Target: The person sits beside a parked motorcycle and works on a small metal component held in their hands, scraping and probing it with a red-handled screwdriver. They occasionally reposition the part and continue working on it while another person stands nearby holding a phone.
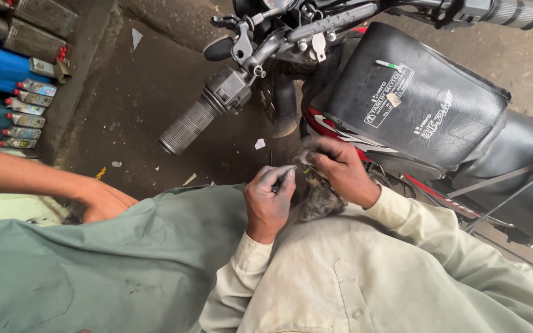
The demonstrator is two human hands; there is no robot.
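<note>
My left hand [269,200], dark with grime, is pinched shut on a small dark part that is mostly hidden by the fingers. Just to its right, my right hand [340,169] grips a dirty grey rag [319,200], which bunches between the two hands. Both hands work close together beside a motorcycle, below its black padded tank cover [414,105]. The left handlebar grip [186,126] sticks out above my left hand. My pale shirt sleeves fill the lower part of the view.
Another person in a green garment [94,265] crouches at my left, with a bare arm and hand [103,200] reaching in. Small oil bottles [26,105] line a shelf at far left. Thin metal rods [507,185] cross the black seat at right. The floor is dirt, scattered with scraps.
</note>
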